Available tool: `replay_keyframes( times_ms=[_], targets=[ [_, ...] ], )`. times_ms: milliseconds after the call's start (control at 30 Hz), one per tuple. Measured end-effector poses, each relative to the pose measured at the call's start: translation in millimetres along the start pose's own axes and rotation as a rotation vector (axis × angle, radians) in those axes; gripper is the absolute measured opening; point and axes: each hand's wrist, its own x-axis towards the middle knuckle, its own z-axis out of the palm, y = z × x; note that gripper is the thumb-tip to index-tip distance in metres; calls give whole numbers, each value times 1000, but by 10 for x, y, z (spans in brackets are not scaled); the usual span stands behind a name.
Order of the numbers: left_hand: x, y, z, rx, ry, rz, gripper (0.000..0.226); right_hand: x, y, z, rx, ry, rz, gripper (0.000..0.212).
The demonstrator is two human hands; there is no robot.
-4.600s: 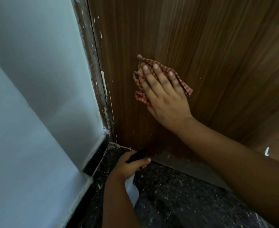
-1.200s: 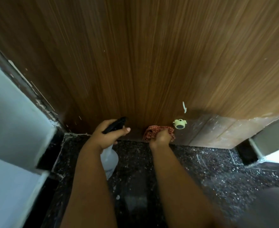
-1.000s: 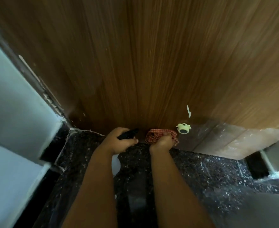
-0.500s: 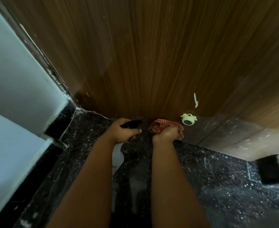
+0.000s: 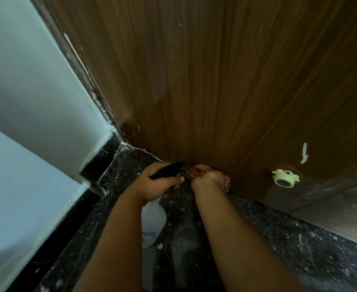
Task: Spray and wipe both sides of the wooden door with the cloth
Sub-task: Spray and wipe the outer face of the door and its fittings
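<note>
The red checked cloth is bunched in the curled right hand and pressed against the foot of the wooden door, while the spray bottle is gripped by the left hand just beside it, above the dark speckled floor.

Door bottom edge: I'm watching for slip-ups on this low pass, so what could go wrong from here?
The right hand wipes the cloth along the door foot; it could snag the pale doorstop nearby. The spray bottle, gripped by the left hand close beside the cloth, may get bumped or drip onto the speckled floor.
</note>
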Motion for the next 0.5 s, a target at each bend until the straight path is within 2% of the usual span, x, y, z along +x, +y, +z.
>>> replay_keyframes(
  times_ms=[100,167,233,333,400,500],
  targets=[
    [-96,-101,-93,-17,63,-12,5,-87,301,158,-98,-15,-25,47],
    [-194,-159,-143,-56,112,-50,14,-173,471,250,-232,-184,12,44],
    [-261,-202,-178,-46,125,-84,23,-214,596,364,-262,-280,83,50],
    [-319,-203,-186,-56,184,-134,13,-192,659,354,-257,-444,183,39],
    [-341,-181,-169,-55,221,-130,18,-185,578,239,-298,-468,219,31],
    [-357,-137,-109,-57,213,-117,17,-173,429,103,-228,-463,236,36]
  ],
)
